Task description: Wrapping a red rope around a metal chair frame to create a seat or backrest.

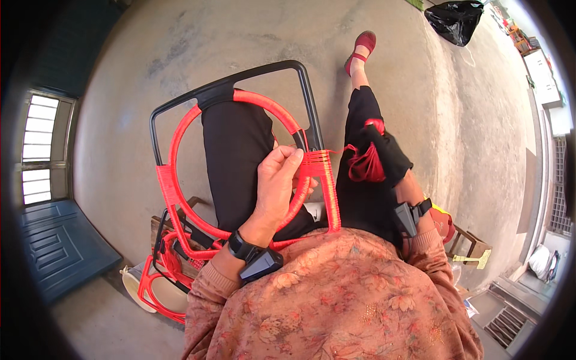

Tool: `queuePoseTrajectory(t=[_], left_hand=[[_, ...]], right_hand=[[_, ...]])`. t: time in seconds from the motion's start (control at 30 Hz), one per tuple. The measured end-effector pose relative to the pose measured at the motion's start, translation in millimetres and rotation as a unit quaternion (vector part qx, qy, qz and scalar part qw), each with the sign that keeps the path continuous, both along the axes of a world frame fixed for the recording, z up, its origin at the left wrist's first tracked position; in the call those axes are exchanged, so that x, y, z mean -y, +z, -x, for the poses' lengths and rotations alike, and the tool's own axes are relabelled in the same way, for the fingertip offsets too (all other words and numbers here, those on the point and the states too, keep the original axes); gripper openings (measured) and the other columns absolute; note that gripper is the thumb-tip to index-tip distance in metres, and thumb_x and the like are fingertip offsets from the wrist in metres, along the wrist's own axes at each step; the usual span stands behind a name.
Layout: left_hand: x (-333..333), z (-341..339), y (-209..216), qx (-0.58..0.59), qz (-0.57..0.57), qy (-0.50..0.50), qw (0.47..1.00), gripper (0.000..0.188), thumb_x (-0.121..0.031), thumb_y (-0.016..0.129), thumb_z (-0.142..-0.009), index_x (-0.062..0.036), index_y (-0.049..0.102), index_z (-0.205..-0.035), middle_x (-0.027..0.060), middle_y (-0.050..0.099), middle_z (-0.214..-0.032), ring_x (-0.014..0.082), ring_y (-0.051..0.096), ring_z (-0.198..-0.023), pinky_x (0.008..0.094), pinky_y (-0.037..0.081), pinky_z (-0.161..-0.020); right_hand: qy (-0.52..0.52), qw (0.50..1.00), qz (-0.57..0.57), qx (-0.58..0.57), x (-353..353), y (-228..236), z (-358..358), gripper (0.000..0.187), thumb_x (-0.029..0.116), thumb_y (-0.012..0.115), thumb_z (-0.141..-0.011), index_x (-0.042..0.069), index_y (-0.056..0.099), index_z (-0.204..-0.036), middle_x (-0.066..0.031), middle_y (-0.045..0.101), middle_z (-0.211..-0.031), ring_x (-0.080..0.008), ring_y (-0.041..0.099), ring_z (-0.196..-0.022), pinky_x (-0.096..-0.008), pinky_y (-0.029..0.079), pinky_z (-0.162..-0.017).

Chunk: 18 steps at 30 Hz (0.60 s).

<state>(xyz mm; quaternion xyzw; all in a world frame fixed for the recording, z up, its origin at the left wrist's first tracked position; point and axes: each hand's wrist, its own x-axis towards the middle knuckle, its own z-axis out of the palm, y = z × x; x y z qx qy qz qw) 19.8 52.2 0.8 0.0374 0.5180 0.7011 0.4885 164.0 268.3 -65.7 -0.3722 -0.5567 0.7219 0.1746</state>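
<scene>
Across my lap lies a black tubular frame (307,99) with a round ring (186,126) inside it, much of both wrapped in red cord. My left hand (279,174) is closed on the ring's right side, thumb and fingers pinching beside the wrapped band (318,159) that joins ring and outer bar. Some of its fingertips are hidden behind the ring. To the right, over my right leg, my right hand (387,150) appears covered by a black glove or cloth. It is closed around a hank of red cord (367,165); a loose strand runs from there to the band.
More red-wrapped frames (159,285) stand at my lower left, by a pale bucket (135,285). A blue panelled door (66,243) is at left. A black plastic bag (455,21) lies far right on the concrete floor (138,78). A wooden stool (474,249) stands near my right elbow.
</scene>
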Motion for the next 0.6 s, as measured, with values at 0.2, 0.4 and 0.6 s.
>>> queuePoseTrajectory(t=[0.2, 0.4, 0.6], left_hand=[[-2.9, -5.1, -2.5, -0.196, -0.042, 0.067, 0.977, 0.028, -0.016, 0.054, -0.096, 0.0022, 0.048, -0.117, 0.0096, 0.063, -0.099, 0.0112, 0.061, -0.086, 0.0263, 0.050, -0.077], [-1.5, -3.6, 2.1, -0.393, -0.003, 0.111, 0.913, 0.031, -0.012, 0.057, -0.092, 0.0026, 0.050, -0.119, 0.0058, 0.057, -0.104, 0.0093, 0.054, -0.091, 0.0251, 0.045, -0.082], [-3.4, -2.8, -16.0, -0.133, -0.027, 0.122, 0.983, 0.023, -0.005, 0.048, -0.094, 0.0018, 0.055, -0.114, 0.0046, 0.060, -0.103, 0.0083, 0.055, -0.086, 0.0235, 0.046, -0.074]], right_hand=[[-0.014, 0.875, -0.475, 0.095, 31.5, 77.7, 39.1, 0.031, 0.009, 0.060, -0.081, 0.008, 0.058, -0.113, -0.0149, 0.066, -0.097, -0.0263, 0.065, -0.088, -0.0341, 0.051, -0.076], [0.185, 0.605, -0.773, -0.029, 70.7, 136.2, 61.0, 0.027, 0.015, 0.066, -0.077, 0.010, 0.063, -0.103, -0.0079, 0.065, -0.097, -0.0249, 0.063, -0.088, -0.0355, 0.050, -0.075], [0.199, 0.976, 0.049, -0.079, 38.2, 90.1, 42.3, 0.019, 0.011, 0.046, -0.095, 0.002, 0.057, -0.107, -0.0048, 0.062, -0.099, -0.0130, 0.061, -0.087, -0.0276, 0.049, -0.079]])
